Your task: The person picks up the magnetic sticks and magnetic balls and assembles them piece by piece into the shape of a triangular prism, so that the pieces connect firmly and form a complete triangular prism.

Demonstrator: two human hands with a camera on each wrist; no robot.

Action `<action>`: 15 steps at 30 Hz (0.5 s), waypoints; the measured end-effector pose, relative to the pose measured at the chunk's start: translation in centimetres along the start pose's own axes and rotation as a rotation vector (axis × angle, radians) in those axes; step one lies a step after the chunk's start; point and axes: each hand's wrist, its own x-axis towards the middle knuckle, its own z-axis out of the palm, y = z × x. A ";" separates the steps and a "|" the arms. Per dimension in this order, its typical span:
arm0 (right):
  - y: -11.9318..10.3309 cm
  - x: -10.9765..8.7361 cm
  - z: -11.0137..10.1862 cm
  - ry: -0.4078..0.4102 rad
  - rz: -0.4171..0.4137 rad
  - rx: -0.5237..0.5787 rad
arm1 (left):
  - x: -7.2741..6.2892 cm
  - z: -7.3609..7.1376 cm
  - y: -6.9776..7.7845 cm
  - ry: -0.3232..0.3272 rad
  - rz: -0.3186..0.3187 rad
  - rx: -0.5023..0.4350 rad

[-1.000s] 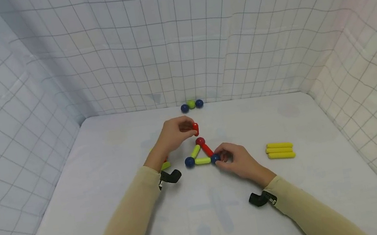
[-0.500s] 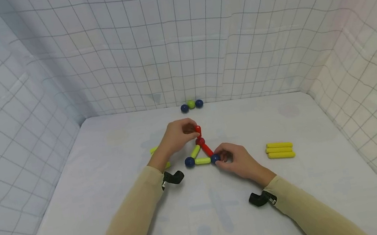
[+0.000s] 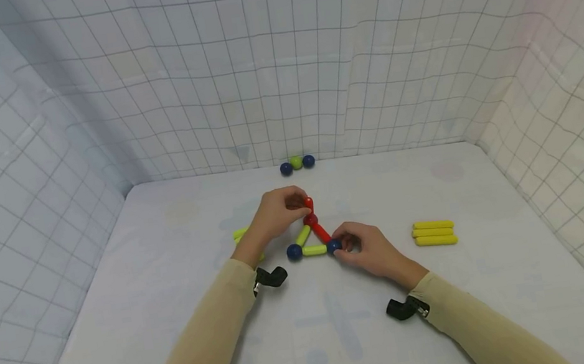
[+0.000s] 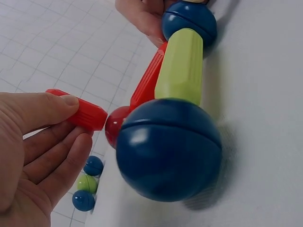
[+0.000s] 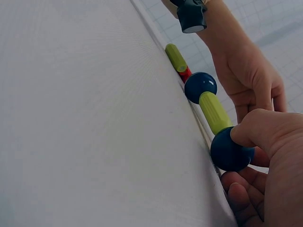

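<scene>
A triangle of magnetic rods and balls lies on the table. Its far corner is a red ball (image 3: 310, 221); its near corners are a left blue ball (image 3: 294, 252) and a right blue ball (image 3: 334, 247). Two lime rods (image 3: 314, 250) and one red side rod (image 3: 322, 233) link them. Between thumb and fingers, my left hand (image 3: 277, 212) pinches a second red rod (image 4: 90, 115), tilted up, its lower end right at the red ball. My right hand (image 3: 365, 248) grips the right blue ball with thumb and fingertips.
Two blue balls and a green ball (image 3: 296, 162) sit in a row at the back edge. Several yellow sticks (image 3: 434, 233) lie side by side on the right. Lime rods (image 3: 240, 233) lie partly hidden behind my left wrist. Gridded cloth walls (image 3: 305, 79) enclose the table.
My left hand has come down and slightly right, bringing the red rod from above onto the red ball. The right hand has stayed on its blue ball.
</scene>
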 end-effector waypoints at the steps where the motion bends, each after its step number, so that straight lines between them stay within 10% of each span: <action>1: 0.0 0.0 0.0 0.000 -0.002 -0.002 | 0.0 0.1 0.0 -0.001 -0.002 -0.001; 15: 0.0 0.0 0.0 -0.002 -0.012 0.013 | -0.2 0.1 -0.1 -0.006 -0.012 0.012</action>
